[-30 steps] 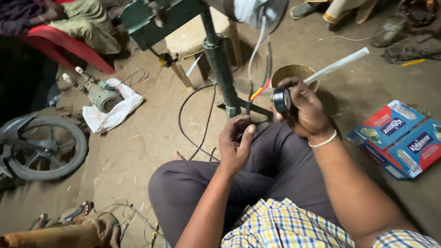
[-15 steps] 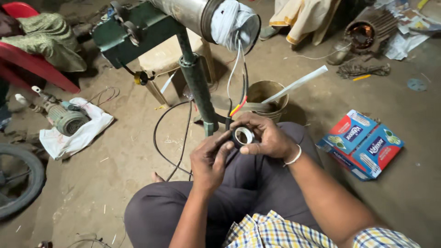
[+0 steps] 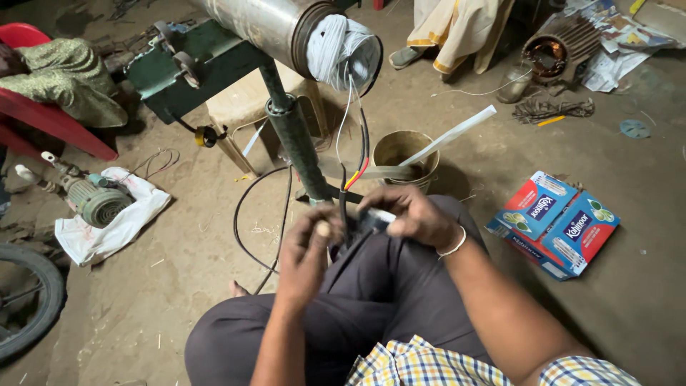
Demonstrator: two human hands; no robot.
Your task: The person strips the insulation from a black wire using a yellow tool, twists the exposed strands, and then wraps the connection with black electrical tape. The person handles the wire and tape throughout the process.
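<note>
My left hand [image 3: 306, 251] is closed around a black cable [image 3: 342, 187] just above my knee. The cable rises to the white-wrapped end [image 3: 346, 50] of a metal cylinder [image 3: 261, 25], beside red and yellow wires [image 3: 357, 171]. My right hand [image 3: 413, 214] grips a roll of black tape [image 3: 376, 217] pressed against the cable next to the left hand. Its fingers hide most of the roll. I sit on the dirt floor in dark trousers.
A green stand post [image 3: 296, 143] holds up the cylinder. Behind my hands is a bucket [image 3: 400, 146] with a white strip [image 3: 457, 132]. Red and blue boxes [image 3: 557, 221] lie right. Left are a small motor [image 3: 96, 201] on cloth, a tyre [image 3: 28, 307] and a red chair [image 3: 43, 118]. A seated person's feet [image 3: 450, 43] are beyond.
The right hand brought the tape roll down from beside the stand to the cable. Both hands now meet low over my knee, and the roll is mostly covered.
</note>
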